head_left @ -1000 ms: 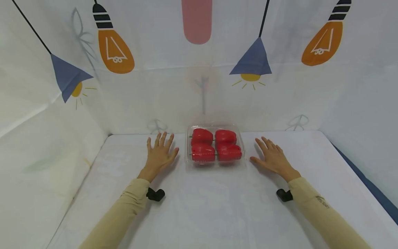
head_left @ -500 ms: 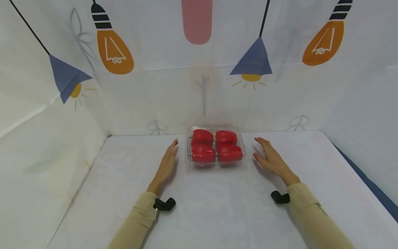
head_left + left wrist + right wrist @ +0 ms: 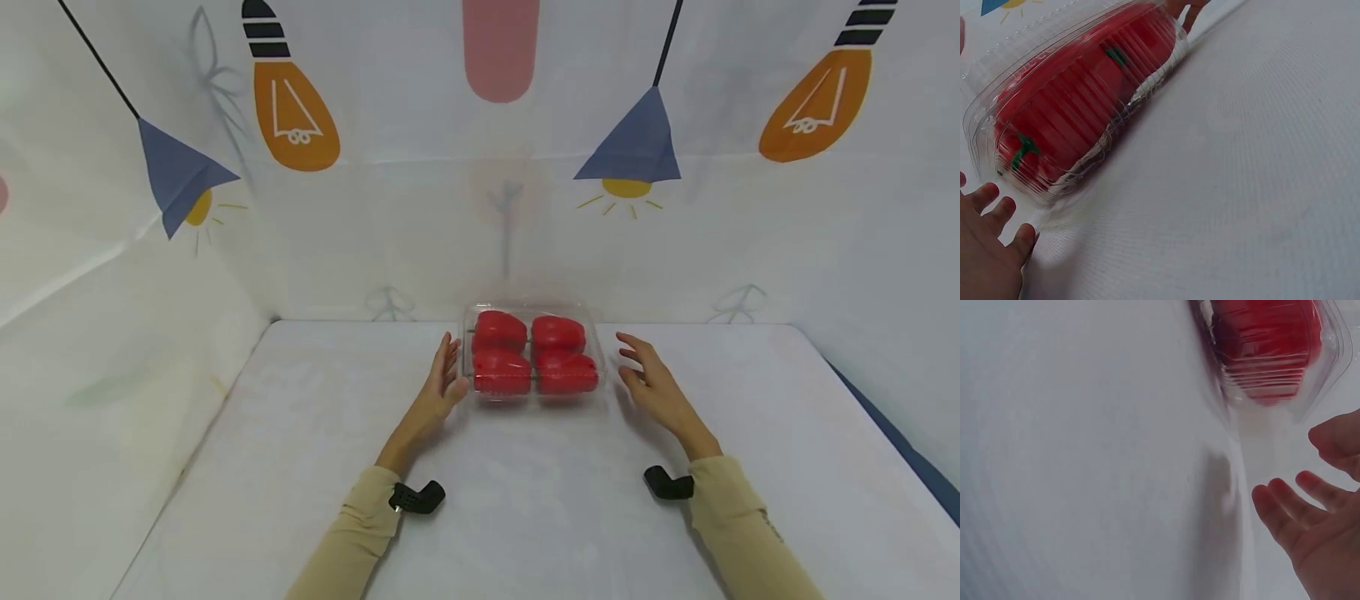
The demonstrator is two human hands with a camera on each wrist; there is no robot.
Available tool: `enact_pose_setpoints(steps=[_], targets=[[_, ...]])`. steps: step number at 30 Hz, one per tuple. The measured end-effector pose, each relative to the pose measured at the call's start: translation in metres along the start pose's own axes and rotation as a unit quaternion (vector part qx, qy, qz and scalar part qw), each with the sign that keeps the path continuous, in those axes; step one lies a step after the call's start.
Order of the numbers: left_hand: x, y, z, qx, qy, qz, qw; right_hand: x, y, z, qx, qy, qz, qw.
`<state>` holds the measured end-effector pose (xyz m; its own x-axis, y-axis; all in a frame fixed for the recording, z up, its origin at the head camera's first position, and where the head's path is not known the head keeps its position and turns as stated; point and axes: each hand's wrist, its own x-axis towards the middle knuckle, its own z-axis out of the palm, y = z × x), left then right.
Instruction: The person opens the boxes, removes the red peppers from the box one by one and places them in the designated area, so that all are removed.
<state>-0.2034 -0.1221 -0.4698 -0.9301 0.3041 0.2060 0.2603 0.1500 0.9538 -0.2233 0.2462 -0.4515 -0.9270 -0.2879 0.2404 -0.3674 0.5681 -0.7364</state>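
Note:
A clear plastic clamshell box (image 3: 593,340) with ribbed sides stands near the table's back edge. Inside lie several red bell peppers (image 3: 502,371), and green stems (image 3: 1025,149) show through the plastic in the left wrist view. Beside the box's left end is my left hand (image 3: 431,402), its fingers spread and pointing forward; the left wrist view shows a small gap to the plastic. To the right, my right hand (image 3: 660,392) hovers apart from the box, palm turned toward it and fingers loosely bent. Neither hand holds anything.
The white table (image 3: 540,517) runs up to a white backdrop (image 3: 420,225) printed with lamps and bulbs. A black wrist-worn device (image 3: 417,497) sits on the left wrist, and another black device (image 3: 667,483) on the right.
My left hand has turned from palm down to palm sideways and moved right, close to the box. The right hand has turned its palm inward. The head view has shifted slightly.

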Motion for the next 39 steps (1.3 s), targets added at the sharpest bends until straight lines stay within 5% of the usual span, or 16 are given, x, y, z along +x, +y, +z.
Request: enact_pose_setpoints(steps=[13,23,39], targets=[[0.000,-0.008,0.009,0.088,0.013,-0.055,0.9946,-0.001,-0.010,-0.001,0.075,0.018,0.013,0.997],[-0.001,-0.008,0.008,0.118,0.032,-0.060,0.9907,0.005,-0.025,0.000,0.048,-0.004,-0.052,0.997],[-0.001,-0.009,0.008,0.123,0.034,-0.052,0.9905,-0.002,-0.049,0.008,-0.070,-0.088,-0.021,0.993]])
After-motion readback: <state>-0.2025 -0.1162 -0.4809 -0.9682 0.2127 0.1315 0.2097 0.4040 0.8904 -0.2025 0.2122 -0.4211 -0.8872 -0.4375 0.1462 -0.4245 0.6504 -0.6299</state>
